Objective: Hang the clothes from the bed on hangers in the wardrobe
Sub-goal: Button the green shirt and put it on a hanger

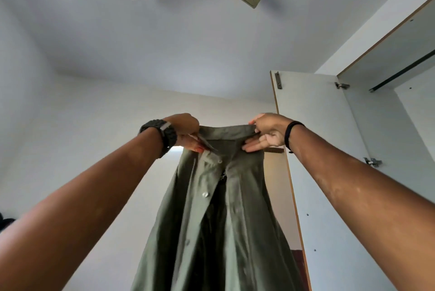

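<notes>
Green shirt [211, 208] held up by collar, hanging straight down; left hand [188, 133] and right hand [270, 131] pinching collar ends; wardrobe rail [400, 73] up right, nearer right hand.

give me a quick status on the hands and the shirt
Both hands up: left hand and right hand pinch the green shirt at its collar. Shirt hangs free, no hanger visible. Wardrobe rail bare, door open.
</notes>
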A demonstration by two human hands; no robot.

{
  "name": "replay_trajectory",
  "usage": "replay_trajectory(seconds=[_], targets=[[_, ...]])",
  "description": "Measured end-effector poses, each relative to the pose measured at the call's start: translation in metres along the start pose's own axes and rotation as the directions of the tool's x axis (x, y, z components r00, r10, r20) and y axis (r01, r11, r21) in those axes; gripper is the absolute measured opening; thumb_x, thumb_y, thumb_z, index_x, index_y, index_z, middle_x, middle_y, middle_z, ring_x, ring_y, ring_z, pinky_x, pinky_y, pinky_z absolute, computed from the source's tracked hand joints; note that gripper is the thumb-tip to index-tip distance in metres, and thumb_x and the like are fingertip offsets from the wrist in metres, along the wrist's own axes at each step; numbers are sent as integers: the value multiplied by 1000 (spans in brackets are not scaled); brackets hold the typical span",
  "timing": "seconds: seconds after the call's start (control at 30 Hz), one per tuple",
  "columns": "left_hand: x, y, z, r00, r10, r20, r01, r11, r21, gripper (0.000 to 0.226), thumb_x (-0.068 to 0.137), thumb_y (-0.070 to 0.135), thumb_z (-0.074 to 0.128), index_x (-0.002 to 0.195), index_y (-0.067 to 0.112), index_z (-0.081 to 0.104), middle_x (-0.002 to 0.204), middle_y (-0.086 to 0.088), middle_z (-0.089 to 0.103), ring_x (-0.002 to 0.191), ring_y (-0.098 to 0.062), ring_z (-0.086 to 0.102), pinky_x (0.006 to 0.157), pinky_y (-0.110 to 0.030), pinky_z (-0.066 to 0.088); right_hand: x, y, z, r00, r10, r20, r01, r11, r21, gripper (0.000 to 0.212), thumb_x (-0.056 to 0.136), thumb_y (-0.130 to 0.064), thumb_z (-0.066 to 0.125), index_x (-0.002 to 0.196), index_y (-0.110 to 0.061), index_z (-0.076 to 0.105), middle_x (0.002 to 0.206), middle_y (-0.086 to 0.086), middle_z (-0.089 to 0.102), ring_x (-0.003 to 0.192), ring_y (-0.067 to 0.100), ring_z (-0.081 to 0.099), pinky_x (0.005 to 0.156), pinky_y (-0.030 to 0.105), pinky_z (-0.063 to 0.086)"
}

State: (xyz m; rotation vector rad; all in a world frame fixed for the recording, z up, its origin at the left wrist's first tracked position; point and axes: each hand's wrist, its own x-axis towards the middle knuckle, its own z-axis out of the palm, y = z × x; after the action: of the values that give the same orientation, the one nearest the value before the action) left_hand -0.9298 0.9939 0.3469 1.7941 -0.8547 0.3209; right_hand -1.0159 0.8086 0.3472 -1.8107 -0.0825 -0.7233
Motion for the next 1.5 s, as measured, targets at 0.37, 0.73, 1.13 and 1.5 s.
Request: replay_trajectory(seconds=[0.37, 0.73, 1.13, 1.5], targets=[[-35, 28, -30, 708, 620, -340, -57, 529, 847, 27, 89, 36, 61, 96, 11, 65, 108, -14, 55, 98, -35, 57, 77, -38, 45, -48, -28, -6, 931, -359, 61, 234, 461, -856, 14, 89, -13, 67, 96, -1, 67, 79, 11, 66, 65, 18, 63, 53, 25, 54], [-18, 45, -69, 750, 602, -273, -223, 619, 753, 20, 98, 33, 47, 98, 12, 49, 110, -21, 57, 95, -34, 53, 73, -33, 36, -24, -47, -1, 926, -372, 71, 378, 917, -124, 4, 96, -14, 57, 94, -13, 54, 99, 9, 62, 85, 17, 61, 77, 31, 54], [-81, -339, 104, 944, -260, 203, 43, 707, 706, 38, 90, 40, 60, 112, 9, 57, 123, -12, 59, 112, -29, 53, 89, -32, 40, -33, 346, 110, 858, 395, 329, -364, 919, -152, 6, 90, -2, 62, 89, -8, 60, 92, 9, 63, 80, 18, 61, 76, 30, 52], [-152, -537, 206, 749, -616, 245, 332, 669, 665, 73, 75, 12, 77, 136, 10, 38, 130, -18, 53, 120, -33, 51, 95, -35, 43, -98, 570, 148, 803, 586, 109, -273, 523, -807, 31, 87, -10, 68, 117, -5, 65, 118, 17, 62, 101, 26, 59, 78, 30, 49]])
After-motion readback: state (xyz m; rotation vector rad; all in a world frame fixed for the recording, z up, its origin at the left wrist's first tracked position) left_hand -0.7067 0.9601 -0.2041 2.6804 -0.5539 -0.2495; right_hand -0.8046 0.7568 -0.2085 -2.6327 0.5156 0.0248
